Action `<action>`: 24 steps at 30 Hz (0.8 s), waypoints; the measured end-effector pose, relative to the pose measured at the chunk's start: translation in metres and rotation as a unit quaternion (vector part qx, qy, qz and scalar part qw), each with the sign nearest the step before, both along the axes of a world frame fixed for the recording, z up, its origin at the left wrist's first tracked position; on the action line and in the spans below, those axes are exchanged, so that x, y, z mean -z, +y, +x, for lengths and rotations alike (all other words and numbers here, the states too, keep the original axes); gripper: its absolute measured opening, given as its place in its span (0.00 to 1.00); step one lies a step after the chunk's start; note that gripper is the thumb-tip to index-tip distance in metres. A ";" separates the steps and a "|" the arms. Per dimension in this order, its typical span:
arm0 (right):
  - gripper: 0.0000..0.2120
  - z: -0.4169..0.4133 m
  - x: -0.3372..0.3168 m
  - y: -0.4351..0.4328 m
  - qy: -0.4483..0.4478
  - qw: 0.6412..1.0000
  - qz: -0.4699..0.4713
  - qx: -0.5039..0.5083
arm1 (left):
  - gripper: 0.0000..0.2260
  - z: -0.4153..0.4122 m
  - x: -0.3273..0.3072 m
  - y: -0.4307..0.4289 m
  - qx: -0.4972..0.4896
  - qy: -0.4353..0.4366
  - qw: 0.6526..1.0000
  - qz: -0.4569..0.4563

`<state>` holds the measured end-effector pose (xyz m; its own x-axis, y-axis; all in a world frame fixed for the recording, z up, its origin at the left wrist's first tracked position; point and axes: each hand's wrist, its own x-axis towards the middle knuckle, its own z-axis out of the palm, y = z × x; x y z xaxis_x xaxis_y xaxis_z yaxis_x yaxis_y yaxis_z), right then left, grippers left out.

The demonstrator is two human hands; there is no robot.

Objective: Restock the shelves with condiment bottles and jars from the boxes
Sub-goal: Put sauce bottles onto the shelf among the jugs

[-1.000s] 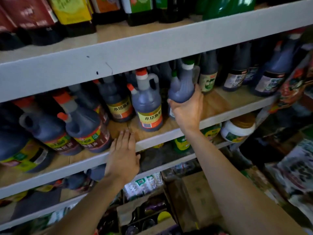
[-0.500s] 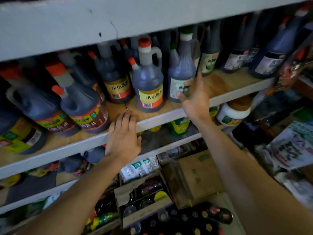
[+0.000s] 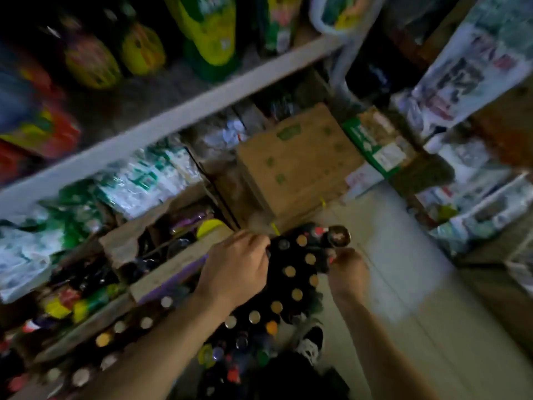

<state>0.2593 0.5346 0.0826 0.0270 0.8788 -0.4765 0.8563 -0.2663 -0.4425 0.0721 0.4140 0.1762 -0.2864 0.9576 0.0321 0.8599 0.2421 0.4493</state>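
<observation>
Bottles (image 3: pixel 291 271) with gold caps stand packed together on the pale floor (image 3: pixel 403 255) at 6 o'clock, and we hold both hands over them.

Our left hand (image 3: pixel 236 267) lies on the pack's 10 o'clock corner with its fingers curled down among the caps; the blur keeps us from telling whether it grips one. Our right hand (image 3: pixel 346 271), at the pack's 3 o'clock side, is smeared too, so its hold cannot be told, though a tilted dark bottle (image 3: pixel 337 236) sits just beyond it at 1 o'clock. A closed cardboard box (image 3: pixel 297 160) stands at 12 o'clock. An open carton (image 3: pixel 170 272) of more bottles lies at 9 o'clock, under the white shelf edge (image 3: pixel 173 116). Our shoe (image 3: pixel 310 342) shows at 6 o'clock.
</observation>
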 end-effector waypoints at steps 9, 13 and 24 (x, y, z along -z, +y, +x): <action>0.27 0.087 0.167 0.026 -0.096 0.982 -0.092 -0.137 | 0.09 0.107 0.165 0.009 -0.045 -0.085 0.982 -0.165; 0.21 0.075 0.203 0.048 -0.117 0.966 -0.085 -0.215 | 0.08 0.141 0.200 0.005 -0.063 -0.118 0.978 -0.160; 0.09 0.062 0.149 0.064 -0.167 0.959 -0.022 -0.229 | 0.10 0.119 0.198 0.034 -0.063 -0.149 0.974 -0.162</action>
<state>0.3213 0.5982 -0.0665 -0.1986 0.8142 -0.5455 0.9800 0.1592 -0.1192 0.1911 0.4481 -0.0217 -0.3520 0.8608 -0.3676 0.6582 0.5069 0.5567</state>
